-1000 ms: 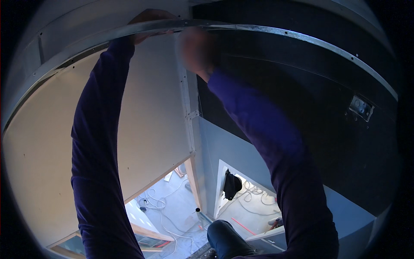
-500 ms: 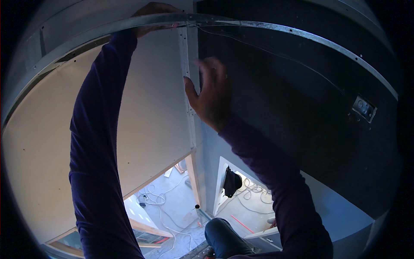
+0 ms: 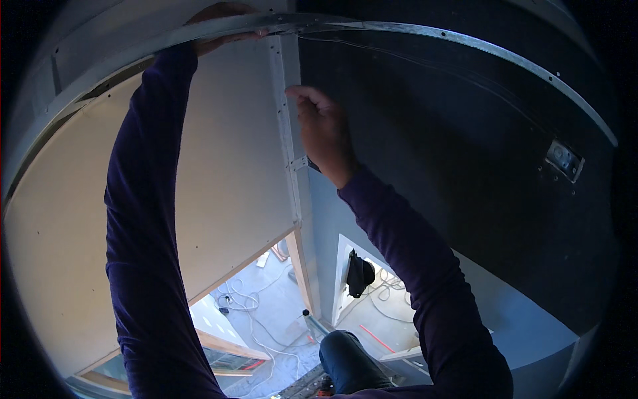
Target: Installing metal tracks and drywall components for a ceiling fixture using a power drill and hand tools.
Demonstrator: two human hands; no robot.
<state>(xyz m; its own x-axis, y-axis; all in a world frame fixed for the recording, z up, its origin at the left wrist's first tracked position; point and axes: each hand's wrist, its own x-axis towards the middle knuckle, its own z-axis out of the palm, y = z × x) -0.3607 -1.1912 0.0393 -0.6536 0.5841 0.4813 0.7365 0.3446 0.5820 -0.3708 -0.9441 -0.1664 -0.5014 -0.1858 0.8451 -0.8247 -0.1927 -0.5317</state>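
Observation:
My left hand point(image 3: 226, 41) is raised at the top, closed around a curved-looking metal channel point(image 3: 166, 36), with part of the hand above it and part below. My right hand point(image 3: 324, 136) is lower and to the right, in front of the dark wall panel point(image 3: 432, 133). Its index finger stretches left to the perforated metal corner strip point(image 3: 282, 110); whether it touches is unclear. The other fingers are bent and nothing shows in them. From the corner a thin wire point(image 3: 399, 53) runs right across the dark panel. A small metal bracket point(image 3: 300, 162) sticks out below my right hand.
A pale board point(image 3: 232, 166) covers the left wall. A metal electrical box point(image 3: 565, 159) is set in the dark panel. Far below are a floor with loose cables point(image 3: 239, 302), a wall opening holding a black object point(image 3: 359, 274), and my knee point(image 3: 349, 362).
My right hand has turned from spread fingers to bent ones with the index stretched left. The view has shifted slightly. My left hand keeps its hold on the channel.

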